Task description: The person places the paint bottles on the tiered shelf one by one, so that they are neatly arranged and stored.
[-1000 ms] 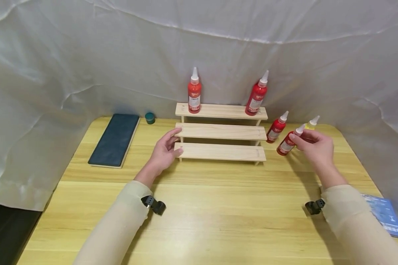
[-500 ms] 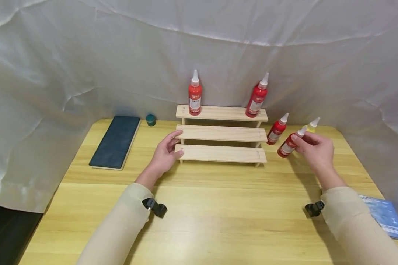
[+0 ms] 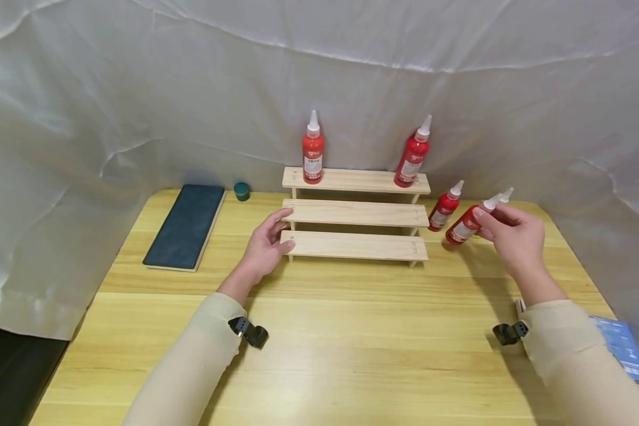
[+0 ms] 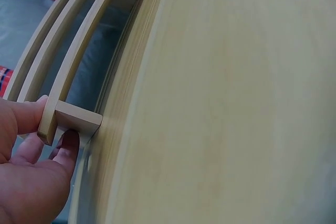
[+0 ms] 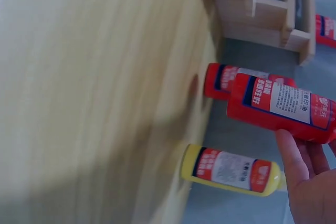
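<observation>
My left hand [image 3: 263, 247] grips the left end of a three-step wooden rack [image 3: 357, 245]. In the left wrist view the thumb lies on the step's edge and fingers curl behind the leg. My right hand [image 3: 518, 239] pinches a red squeeze bottle [image 3: 465, 226] with a white pointed cap near its top. That bottle is tilted, and in the right wrist view its base is raised off the table. Another red bottle [image 3: 444, 211] stands between it and the rack. A yellow bottle [image 5: 231, 170] is mostly hidden behind my right hand in the head view. Two red bottles, one left [image 3: 312, 157] and one right [image 3: 412, 161], stand on the top step.
A dark blue rectangular pad [image 3: 185, 226] lies at the left of the table [image 3: 351, 343], with a small green round tub [image 3: 242, 191] behind it. A blue printed packet [image 3: 625, 349] lies under the right forearm. Grey cloth [image 3: 218, 89] hangs behind the table.
My right hand has moved slightly right, tilting the red bottle further and lifting it a little; it now hides more of the yellow bottle. My left hand stays at the rack's end.
</observation>
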`<action>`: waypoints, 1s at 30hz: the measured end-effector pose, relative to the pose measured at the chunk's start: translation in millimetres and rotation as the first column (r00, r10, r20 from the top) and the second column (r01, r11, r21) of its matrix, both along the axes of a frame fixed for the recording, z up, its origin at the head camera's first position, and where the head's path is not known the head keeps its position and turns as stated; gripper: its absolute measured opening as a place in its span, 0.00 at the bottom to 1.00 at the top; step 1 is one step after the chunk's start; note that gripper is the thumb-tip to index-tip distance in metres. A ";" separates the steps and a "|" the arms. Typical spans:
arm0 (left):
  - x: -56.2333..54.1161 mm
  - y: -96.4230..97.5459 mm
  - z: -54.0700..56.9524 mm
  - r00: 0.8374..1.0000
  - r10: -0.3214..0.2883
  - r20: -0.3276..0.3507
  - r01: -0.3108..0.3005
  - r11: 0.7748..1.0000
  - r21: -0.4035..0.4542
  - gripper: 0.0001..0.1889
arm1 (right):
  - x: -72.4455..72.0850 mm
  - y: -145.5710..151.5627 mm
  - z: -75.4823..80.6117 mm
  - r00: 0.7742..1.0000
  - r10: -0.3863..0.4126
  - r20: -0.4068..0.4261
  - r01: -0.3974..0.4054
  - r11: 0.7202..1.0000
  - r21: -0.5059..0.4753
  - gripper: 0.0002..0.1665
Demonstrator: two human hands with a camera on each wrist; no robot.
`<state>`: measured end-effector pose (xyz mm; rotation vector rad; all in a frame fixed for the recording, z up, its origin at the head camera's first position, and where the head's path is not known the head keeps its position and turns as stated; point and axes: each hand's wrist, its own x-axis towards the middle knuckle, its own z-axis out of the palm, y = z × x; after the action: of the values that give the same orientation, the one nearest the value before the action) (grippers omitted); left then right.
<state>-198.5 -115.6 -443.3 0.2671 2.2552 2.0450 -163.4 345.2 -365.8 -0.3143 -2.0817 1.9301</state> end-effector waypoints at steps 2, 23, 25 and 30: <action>-0.2 0.0 -0.8 1.000 -0.001 0.003 0.001 1.000 -0.001 0.36 | 0.9 -3.0 4.1 1.000 0.002 -0.010 -0.003 1.000 -0.011 0.23; 0.4 0.9 0.6 1.000 -0.007 -0.013 0.007 1.000 0.005 0.37 | -0.2 -33.9 49.3 0.992 0.063 -0.111 -0.063 0.998 0.004 0.27; -0.2 1.0 0.2 1.000 -0.006 -0.009 0.006 1.000 0.008 0.37 | -0.5 -37.3 52.2 0.990 0.072 -0.124 -0.074 0.997 -0.014 0.26; -0.5 1.3 0.5 1.000 -0.010 -0.003 0.010 1.000 0.025 0.36 | -2.3 -45.9 57.9 0.985 0.088 -0.147 -0.098 0.993 -0.065 0.25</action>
<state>-199.0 -114.3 -442.9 0.2829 2.2263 2.0708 -165.7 299.2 -307.8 -0.0907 -1.9707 2.0203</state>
